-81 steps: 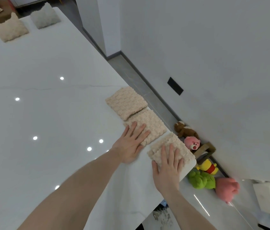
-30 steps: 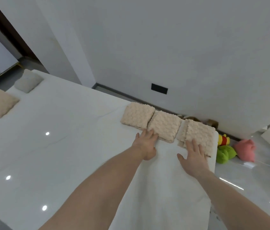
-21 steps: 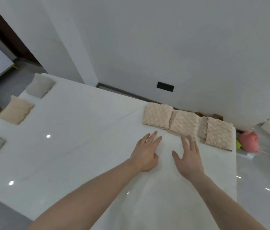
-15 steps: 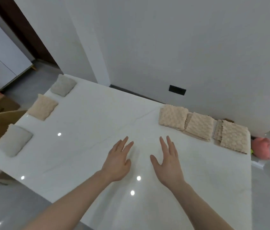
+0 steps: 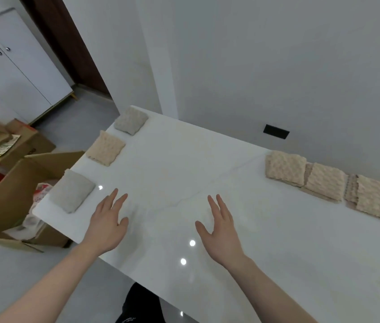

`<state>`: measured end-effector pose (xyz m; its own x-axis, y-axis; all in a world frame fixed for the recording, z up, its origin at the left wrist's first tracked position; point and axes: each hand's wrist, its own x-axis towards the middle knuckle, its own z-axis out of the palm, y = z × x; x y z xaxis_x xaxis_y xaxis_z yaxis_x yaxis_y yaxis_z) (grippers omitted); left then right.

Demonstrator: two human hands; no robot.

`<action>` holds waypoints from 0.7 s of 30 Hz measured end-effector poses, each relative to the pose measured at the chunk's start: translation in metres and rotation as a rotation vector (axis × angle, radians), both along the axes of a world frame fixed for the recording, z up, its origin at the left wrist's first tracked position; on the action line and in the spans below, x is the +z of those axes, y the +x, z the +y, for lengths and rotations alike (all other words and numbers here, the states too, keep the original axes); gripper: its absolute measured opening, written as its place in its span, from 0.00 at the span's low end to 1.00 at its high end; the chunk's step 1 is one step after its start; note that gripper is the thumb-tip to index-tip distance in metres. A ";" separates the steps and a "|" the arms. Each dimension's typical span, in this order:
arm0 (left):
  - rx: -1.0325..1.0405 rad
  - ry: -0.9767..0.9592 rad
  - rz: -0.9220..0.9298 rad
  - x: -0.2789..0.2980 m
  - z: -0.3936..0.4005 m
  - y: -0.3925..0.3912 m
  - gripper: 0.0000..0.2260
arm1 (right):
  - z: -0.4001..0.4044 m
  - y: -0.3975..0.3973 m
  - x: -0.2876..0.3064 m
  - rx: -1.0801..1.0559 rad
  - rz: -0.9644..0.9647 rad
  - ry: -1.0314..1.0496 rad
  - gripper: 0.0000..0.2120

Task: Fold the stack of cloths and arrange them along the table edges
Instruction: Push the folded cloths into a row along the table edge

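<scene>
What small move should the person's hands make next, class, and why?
Probably the right hand should reach to the overlapping beige textured folded cloths on the far-right edge of the white glossy table and space them evenly; both hands are open and empty, and the three cloths along the left edge lie apart.

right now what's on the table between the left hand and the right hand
Nothing. In the head view the stretch of white table between the left hand and the right hand is bare apart from light reflections; folded cloths lie only along the edges.

White walls (image 5: 254, 54), grey floor (image 5: 79, 117), white cabinet (image 5: 14, 73) w/ cardboard boxes (image 5: 18, 183) nearby.
</scene>
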<state>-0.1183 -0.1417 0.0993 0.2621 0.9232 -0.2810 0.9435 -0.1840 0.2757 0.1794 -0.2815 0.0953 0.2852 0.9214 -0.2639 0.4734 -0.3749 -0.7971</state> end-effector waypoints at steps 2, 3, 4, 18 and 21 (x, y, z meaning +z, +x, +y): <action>-0.028 0.013 0.004 -0.006 0.035 -0.023 0.30 | 0.024 -0.022 -0.004 -0.022 -0.015 -0.022 0.36; -0.043 0.019 -0.003 -0.010 0.056 -0.032 0.29 | 0.038 -0.033 -0.007 -0.035 -0.024 -0.027 0.36; -0.054 0.019 -0.016 -0.015 0.078 -0.041 0.29 | 0.053 -0.045 -0.011 -0.049 -0.039 -0.027 0.36; -0.141 -0.205 0.098 -0.054 0.326 -0.114 0.31 | 0.206 -0.178 -0.033 -0.210 -0.069 -0.132 0.35; -0.102 -0.266 0.137 -0.058 0.344 -0.118 0.31 | 0.221 -0.182 -0.035 -0.192 -0.106 -0.131 0.35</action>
<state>-0.2360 0.2026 0.0409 0.2923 0.7836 -0.5482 0.9556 -0.2176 0.1986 -0.0024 -0.0604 0.0607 0.4840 0.8077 -0.3366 0.4622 -0.5626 -0.6854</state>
